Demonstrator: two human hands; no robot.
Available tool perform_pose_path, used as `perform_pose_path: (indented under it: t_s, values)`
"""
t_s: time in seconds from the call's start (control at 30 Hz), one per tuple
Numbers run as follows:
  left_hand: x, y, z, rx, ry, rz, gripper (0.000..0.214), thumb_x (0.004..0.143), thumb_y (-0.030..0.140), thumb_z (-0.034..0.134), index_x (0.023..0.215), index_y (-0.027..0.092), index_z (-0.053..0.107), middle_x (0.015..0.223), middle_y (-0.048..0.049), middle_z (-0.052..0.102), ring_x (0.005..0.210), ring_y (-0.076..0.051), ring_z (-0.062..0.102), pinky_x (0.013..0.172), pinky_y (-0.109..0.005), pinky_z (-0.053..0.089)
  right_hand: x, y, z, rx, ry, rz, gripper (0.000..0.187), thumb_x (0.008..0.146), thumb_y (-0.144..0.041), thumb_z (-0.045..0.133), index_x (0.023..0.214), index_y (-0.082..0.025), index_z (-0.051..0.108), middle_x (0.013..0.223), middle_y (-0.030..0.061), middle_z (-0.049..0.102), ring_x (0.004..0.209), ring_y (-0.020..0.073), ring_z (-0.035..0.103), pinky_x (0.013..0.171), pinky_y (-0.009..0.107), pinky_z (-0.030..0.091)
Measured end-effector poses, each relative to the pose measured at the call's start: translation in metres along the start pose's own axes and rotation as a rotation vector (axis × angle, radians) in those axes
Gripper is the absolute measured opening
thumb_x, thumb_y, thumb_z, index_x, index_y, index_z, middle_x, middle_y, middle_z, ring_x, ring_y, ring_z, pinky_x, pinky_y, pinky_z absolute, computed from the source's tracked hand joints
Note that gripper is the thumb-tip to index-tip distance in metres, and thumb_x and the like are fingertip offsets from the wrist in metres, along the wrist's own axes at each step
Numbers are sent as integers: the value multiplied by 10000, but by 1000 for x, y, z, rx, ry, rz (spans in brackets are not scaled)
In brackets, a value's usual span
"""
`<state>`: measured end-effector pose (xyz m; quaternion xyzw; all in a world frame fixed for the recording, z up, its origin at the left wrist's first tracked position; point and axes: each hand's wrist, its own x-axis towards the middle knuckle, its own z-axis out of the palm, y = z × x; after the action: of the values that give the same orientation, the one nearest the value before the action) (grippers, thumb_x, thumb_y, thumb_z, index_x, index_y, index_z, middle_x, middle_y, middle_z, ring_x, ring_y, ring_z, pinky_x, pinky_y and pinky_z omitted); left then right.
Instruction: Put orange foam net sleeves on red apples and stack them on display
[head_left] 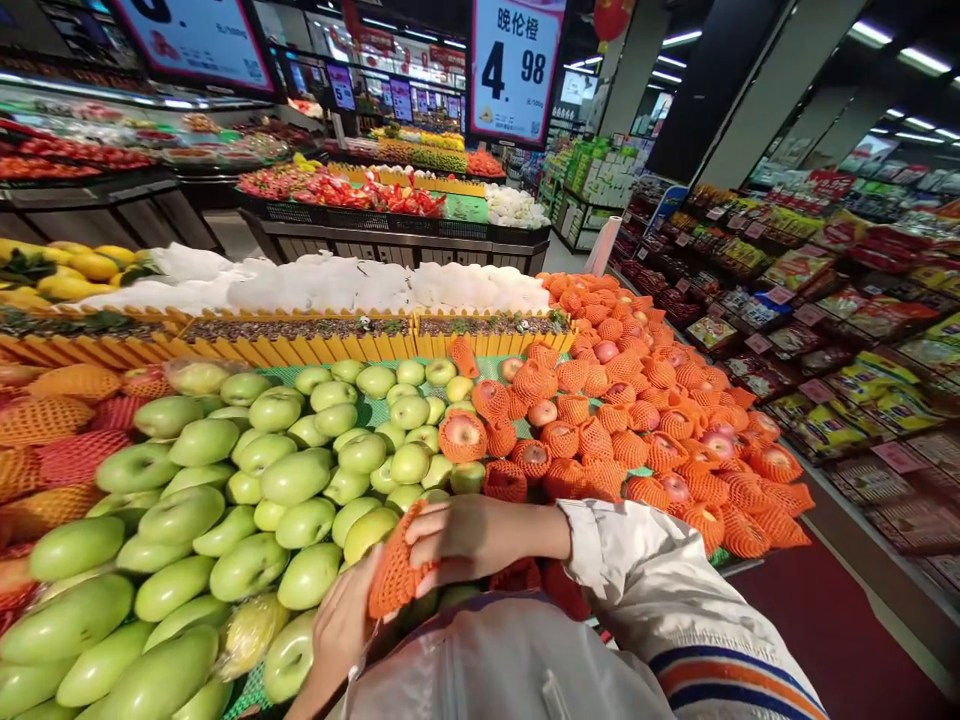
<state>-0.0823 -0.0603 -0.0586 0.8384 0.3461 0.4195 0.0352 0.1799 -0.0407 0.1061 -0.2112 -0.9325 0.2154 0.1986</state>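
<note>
Right hand (469, 535) lies across the front of the fruit display, fingers curled around one orange foam net sleeve (396, 572); grip is closed on the sleeve. Left hand (341, 630) comes up from below and touches the lower edge of the same sleeve, palm against it; fingers mostly hidden behind the net, so I cannot tell whether this hand is clenched. Whether the sleeve has fruit inside is hidden by my fingers.

Position of sleeve: at the near edge of the display, directly over the boundary between the green apples (225, 490) and the netted apples (637, 420).

Counts:
- Foam sleeve in hand: 1.
- Hands on it: 2, both mine.
- Green apples: one heap, roughly fifty visible; exact number not countable at the far rows.
- Netted apples in orange sleeves: one heap to my right, several dozen; too crowded for an exact figure.
- Price signs overhead: 2 large ones; the nearer price sign (514, 65) reads 4.98.
- Yellow picket dividers (300, 345) behind the green heap: 1 row.
- White foam-wrapped fruit (360, 285) beyond the divider: 1 heap, uncounted.

Jacket sleeve (660, 590) covers my right forearm.
</note>
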Motion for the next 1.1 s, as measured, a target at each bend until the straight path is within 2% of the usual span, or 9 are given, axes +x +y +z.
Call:
perform_pose_path:
  t_s: [0.1,0.23,0.33,0.4,0.5,0.63,0.83,0.97,1.1]
  values:
    - [15,5,-10,42,-13,196,427,930,184,535,1355,141,541,1043,-146,741,928,-265,735,837,-357,582,-8,25,-19,3,245,207,282,954,-481,613,1013,-207,636,1102,60,696,1036,190,628,931,310,490]
    - [16,8,-26,153,69,202,356,899,118,568,1253,95,564,953,-157,738,819,-257,725,773,-341,569,-45,105,-66,-348,756,937,385,983,-434,519,1262,-182,600,1345,164,598,1291,310,516,1093,477,411]
    - [5,5,-34,220,126,152,372,885,100,602,1256,119,576,927,-126,737,778,-240,718,754,-323,563,-84,157,-83,-464,728,1501,680,944,-535,547,1499,-159,434,1614,254,302,1452,443,335,1137,587,331]
    - [-4,1,-37,255,154,121,386,897,127,609,1281,139,573,914,-110,733,759,-241,713,738,-326,560,-105,177,-80,-341,589,1648,820,911,-611,571,1563,-169,345,1605,269,326,1424,447,402,1110,570,377]
    - [-13,-7,-41,284,161,84,336,922,184,599,1257,168,584,884,-90,721,719,-237,702,691,-327,552,-120,191,-63,-230,538,1654,952,854,-724,586,1582,-177,311,1453,230,541,1291,365,577,1040,447,471]
    - [-7,-11,-44,289,151,103,234,922,181,593,1152,142,603,867,-102,721,698,-236,706,654,-323,547,-119,200,-55,-328,555,1598,1178,709,-763,723,1607,-200,208,1530,236,449,1352,387,520,1068,446,452]
    - [7,-2,-47,314,173,162,445,918,182,577,1363,168,550,857,-80,746,673,-236,720,648,-334,585,-112,224,-97,-361,384,1464,830,584,-471,928,1268,-141,593,1224,195,679,1133,350,653,956,389,501]
    - [-4,-3,-50,303,88,1,641,933,181,516,1550,274,370,900,-91,749,716,-291,744,641,-423,624,-95,244,-125,-463,468,1411,768,742,-449,806,1343,-94,488,1344,237,574,1204,337,590,1024,405,456]
    - [-15,-10,-50,278,40,-75,706,928,191,521,1577,366,305,936,-72,756,743,-308,758,647,-464,645,-66,267,-123,-505,507,1300,737,827,-385,711,1429,-111,387,1467,222,432,1322,306,478,1097,396,408]
